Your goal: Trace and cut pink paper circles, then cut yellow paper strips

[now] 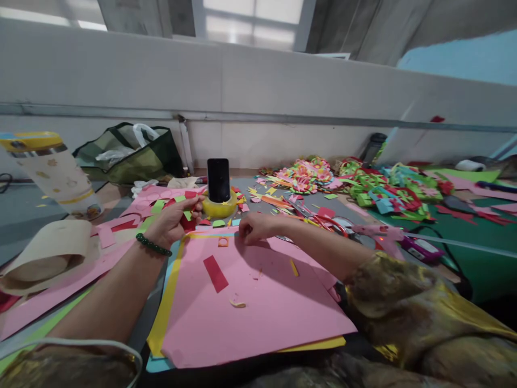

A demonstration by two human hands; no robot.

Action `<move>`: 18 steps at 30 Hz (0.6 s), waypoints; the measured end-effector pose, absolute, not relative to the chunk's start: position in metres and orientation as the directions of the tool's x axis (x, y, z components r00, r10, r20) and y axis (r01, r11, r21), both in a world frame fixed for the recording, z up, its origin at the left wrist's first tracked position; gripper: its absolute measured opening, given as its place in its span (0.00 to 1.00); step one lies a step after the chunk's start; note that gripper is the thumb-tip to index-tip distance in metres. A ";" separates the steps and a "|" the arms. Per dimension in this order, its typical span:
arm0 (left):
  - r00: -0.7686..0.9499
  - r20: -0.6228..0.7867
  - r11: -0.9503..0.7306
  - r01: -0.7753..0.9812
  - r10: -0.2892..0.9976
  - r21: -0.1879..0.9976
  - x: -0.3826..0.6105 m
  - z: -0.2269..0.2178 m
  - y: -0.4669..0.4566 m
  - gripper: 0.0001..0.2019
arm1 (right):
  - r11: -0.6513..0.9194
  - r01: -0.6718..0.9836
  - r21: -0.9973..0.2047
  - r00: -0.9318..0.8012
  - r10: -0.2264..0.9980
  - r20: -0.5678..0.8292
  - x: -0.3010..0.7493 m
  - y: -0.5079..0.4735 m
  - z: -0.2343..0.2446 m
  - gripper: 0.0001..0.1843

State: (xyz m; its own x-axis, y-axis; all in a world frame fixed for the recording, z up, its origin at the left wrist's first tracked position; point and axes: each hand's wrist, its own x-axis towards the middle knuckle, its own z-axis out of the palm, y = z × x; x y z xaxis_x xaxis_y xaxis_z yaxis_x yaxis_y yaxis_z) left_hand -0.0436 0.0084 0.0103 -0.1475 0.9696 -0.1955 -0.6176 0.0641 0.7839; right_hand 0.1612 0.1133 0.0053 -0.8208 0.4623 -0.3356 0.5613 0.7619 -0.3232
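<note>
My left hand is closed in a pinch, with a red paper piece at its fingers, left of a yellow tape roll. Fingers curled inward, my right hand hovers at or touches the far edge of a pink paper sheet; whatever it grips is hidden. Yellow and blue sheets lie beneath the pink one. On top are a red paper strip, a small orange square with a round mark, a yellow sliver and a curled pale scrap.
A phone stands upright in the tape roll. Red-handled scissors and a pink glue gun lie right. Paper flowers are heaped behind. A tumbler, a brown paper roll and a bag are left.
</note>
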 end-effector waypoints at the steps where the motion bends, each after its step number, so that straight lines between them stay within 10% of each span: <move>1: -0.147 -0.193 0.062 -0.618 0.970 0.784 -0.044 0.010 0.008 0.07 | 0.756 0.560 -0.339 -0.822 0.458 -0.338 0.162 0.116 0.003 0.12; 18: -0.128 -0.178 0.066 -0.603 0.976 0.795 -0.043 0.004 0.011 0.04 | 0.729 0.463 -0.505 -0.880 0.448 -0.160 0.153 0.100 0.016 0.16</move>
State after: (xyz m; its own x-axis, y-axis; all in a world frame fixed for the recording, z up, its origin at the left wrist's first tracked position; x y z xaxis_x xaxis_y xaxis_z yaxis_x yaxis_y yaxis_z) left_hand -0.0433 0.0109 0.0038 -0.1280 0.9757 -0.1779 -0.6034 0.0658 0.7947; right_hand 0.1533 0.1002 0.0159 -0.8798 0.4475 -0.1602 0.4626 0.7285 -0.5053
